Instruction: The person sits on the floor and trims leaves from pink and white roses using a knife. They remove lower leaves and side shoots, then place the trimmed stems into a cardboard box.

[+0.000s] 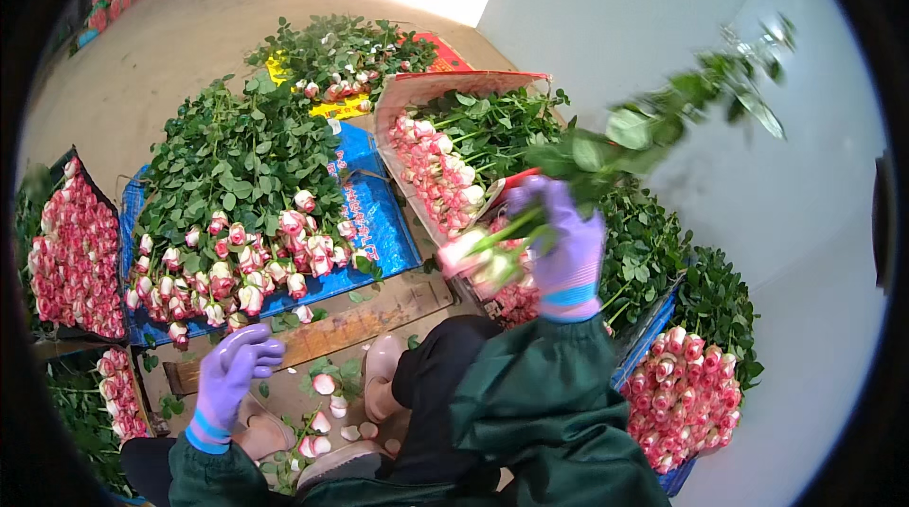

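Note:
My right hand [568,244], in a purple glove with a striped cuff, grips a few pink-and-white roses [465,251] by their stems. Their heads point left and downward, while the leafy stems stretch to the upper right; motion blurs them. My left hand [234,372], gloved the same way, hangs empty with its fingers loosely bent and apart. Just beyond it, a loose pile of roses [248,265] lies on a blue printed woven sheet [387,223], heads towards me and foliage away.
A wooden board [383,312] lies before my feet, with fallen petals [323,384] around them. A wrapped batch of roses [433,166] stands beyond my right hand. Bundled roses flank me, one stack [685,393] at right, another [74,258] at left. A pale wall [675,3] bounds the right side.

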`<state>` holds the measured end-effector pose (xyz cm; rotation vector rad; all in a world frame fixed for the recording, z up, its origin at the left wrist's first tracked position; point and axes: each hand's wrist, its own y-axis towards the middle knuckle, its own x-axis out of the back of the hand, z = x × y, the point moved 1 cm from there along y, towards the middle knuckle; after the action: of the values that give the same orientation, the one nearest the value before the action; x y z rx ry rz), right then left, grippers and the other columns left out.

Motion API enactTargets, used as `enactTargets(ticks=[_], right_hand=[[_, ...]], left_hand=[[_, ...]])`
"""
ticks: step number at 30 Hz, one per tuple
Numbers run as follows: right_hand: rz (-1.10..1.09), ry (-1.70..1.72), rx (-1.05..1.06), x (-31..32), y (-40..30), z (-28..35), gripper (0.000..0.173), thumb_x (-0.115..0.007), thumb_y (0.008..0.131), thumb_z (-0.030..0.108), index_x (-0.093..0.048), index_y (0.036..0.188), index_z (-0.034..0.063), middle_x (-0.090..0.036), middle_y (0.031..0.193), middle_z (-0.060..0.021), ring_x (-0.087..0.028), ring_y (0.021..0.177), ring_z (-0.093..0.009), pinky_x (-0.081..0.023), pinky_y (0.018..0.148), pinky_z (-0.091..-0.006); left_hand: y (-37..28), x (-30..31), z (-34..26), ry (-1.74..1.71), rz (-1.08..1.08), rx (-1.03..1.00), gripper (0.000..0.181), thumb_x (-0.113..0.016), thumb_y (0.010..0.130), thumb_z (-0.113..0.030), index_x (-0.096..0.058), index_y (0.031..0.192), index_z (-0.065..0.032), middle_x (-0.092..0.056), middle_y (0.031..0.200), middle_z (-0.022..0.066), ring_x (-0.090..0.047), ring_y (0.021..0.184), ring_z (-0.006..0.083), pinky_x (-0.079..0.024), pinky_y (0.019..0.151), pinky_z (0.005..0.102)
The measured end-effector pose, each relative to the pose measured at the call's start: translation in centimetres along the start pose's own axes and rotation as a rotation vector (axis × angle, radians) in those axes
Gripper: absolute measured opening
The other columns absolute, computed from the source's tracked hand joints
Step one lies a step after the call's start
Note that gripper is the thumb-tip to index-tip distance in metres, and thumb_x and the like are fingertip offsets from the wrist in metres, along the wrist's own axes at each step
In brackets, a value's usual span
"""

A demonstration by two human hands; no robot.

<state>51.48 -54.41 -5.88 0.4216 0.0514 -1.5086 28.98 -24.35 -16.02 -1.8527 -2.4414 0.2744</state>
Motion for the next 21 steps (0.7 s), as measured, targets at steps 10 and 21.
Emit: enactTargets(ticks=[10, 21], right_hand=[[-0.588, 0.213, -0.274, 26.2, 14.4, -15.3, 0.015, -0.059, 0.085, 0.011, -0.056, 0.096, 0.0023, -0.056, 0.078, -0.0086, -0.05, 0.065, -0.022, -0.048, 0.061, -0.0384], [0.272, -1.628, 0.211, 29.3, 14.2, -20.4, 0.057, -0.071, 0.065, 0.009, -0.053, 0.118, 0.0019, -0.062, 0.091, -0.0125, -0.058, 0.079, -0.018, -0.048, 0.071, -0.0293]], left_hand=[[-1.8, 6.9, 8.3, -0.253, -0.371, 0.264, 0.046, -0.054, 0.09, -0.038, -0.047, 0.116, -0.0006, -0.062, 0.089, 0.01, -0.061, 0.07, 0.0141, -0.05, 0.056, 0.0219], [-1.7, 5.9, 10.0, -0.463, -0.249, 0.316, 0.046, -0.058, 0.088, -0.031, -0.047, 0.119, 0.0005, -0.061, 0.097, 0.0145, -0.062, 0.077, 0.0165, -0.051, 0.06, 0.0222]])
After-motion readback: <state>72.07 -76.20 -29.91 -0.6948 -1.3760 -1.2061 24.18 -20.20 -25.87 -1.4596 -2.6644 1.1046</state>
